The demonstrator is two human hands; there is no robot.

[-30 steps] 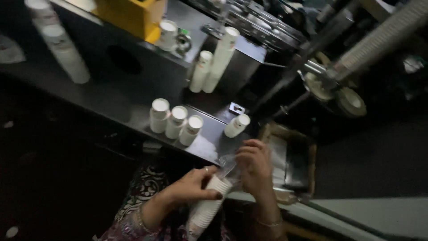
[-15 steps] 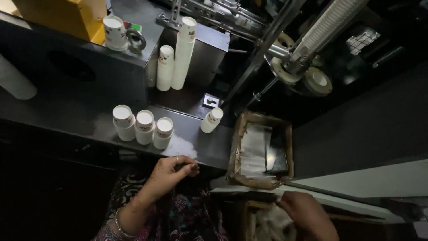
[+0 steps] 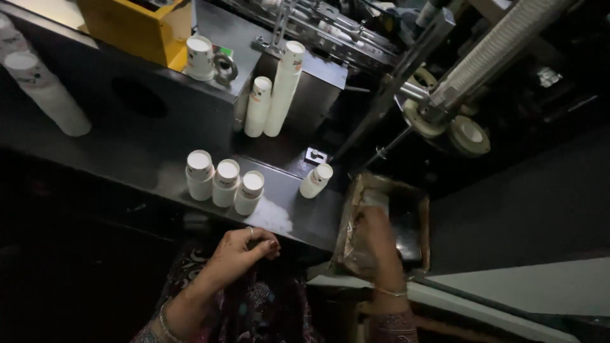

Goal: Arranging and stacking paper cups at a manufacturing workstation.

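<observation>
Cups on the counter, box off its right end

Three cup stacks (image 3: pixel 223 181) stand in a row on the counter (image 3: pixel 127 146); a single cup (image 3: pixel 316 180) stands right of them, two taller stacks (image 3: pixel 274 98) behind. The right hand (image 3: pixel 375 232) reaches into the box (image 3: pixel 416 216).

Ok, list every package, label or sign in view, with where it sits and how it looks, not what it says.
Brown cardboard box: right of the dark counter, open, shiny clear sleeves inside; the right hand reaches in.
Yellow rectangular box: top left, on the machine.
Printed white paper cups: three short stacks at the counter edge, each with a small coloured mark on its side.
Signs or screens: none visible.
</observation>
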